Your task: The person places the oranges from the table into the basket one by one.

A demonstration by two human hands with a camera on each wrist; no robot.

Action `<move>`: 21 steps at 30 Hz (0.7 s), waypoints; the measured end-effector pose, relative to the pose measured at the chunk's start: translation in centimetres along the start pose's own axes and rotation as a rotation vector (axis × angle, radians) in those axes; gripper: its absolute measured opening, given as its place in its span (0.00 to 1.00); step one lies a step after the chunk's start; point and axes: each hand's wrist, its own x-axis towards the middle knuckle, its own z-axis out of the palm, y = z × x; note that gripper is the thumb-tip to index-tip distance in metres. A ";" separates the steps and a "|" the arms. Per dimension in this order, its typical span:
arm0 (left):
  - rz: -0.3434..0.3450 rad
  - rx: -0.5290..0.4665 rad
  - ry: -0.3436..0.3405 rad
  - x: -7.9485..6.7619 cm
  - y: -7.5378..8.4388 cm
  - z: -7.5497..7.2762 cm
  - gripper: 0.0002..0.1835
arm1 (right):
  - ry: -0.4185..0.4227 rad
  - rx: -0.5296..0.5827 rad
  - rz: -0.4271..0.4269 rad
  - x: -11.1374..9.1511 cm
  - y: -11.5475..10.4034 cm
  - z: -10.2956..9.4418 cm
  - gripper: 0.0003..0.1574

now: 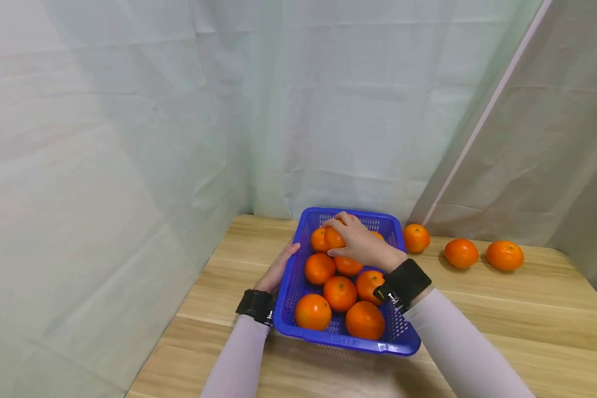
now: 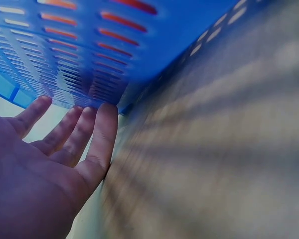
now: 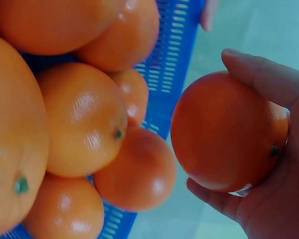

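A blue plastic basket (image 1: 287,287) with slotted walls holds several oranges (image 1: 320,269). Over its far part, my right hand (image 1: 360,242) grips an orange (image 1: 334,237), fingers and thumb round its sides. The right wrist view shows this held orange (image 3: 229,132) with a small green stem end, apart from the glossy oranges (image 3: 84,119) in the basket. At the basket's left side is my left hand (image 1: 278,269). In the left wrist view its extended fingers (image 2: 102,134) touch the slotted outer wall (image 2: 84,55); orange fruit shows through the slots.
Three oranges stand on the wooden table (image 1: 497,309) to the right of the basket: one near its far corner (image 1: 416,238), another (image 1: 461,254) and a third (image 1: 504,255) farther right. A pale curtain (image 1: 348,110) hangs behind the table and along its left side.
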 end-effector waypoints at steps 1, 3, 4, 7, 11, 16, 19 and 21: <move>-0.004 -0.001 0.001 0.0 0.0 0.0 0.32 | 0.002 -0.008 -0.015 0.2 -0.1 0.2 0.34; -0.009 -0.001 0.000 0.0 0.0 0.1 0.32 | 0.005 -0.034 -0.034 0.5 -0.2 0.5 0.35; -0.012 0.002 0.003 0.0 0.0 0.1 0.32 | 0.005 -0.044 -0.038 0.7 -0.3 0.6 0.35; -0.019 0.009 0.006 0.0 0.1 0.3 0.32 | -0.001 -0.074 -0.035 1.0 -0.4 0.9 0.34; -0.025 0.016 0.015 0.2 0.2 0.5 0.32 | -0.003 -0.095 -0.027 1.4 -0.3 1.3 0.33; -0.011 0.009 0.001 0.4 0.1 0.5 0.31 | -0.015 -0.106 -0.024 1.8 0.1 2.1 0.34; -0.003 0.003 -0.011 0.4 0.0 0.5 0.31 | -0.028 -0.103 -0.017 1.9 0.4 2.5 0.35; -0.002 0.004 -0.010 0.4 -0.1 0.6 0.32 | -0.030 -0.098 -0.016 2.0 0.6 2.7 0.35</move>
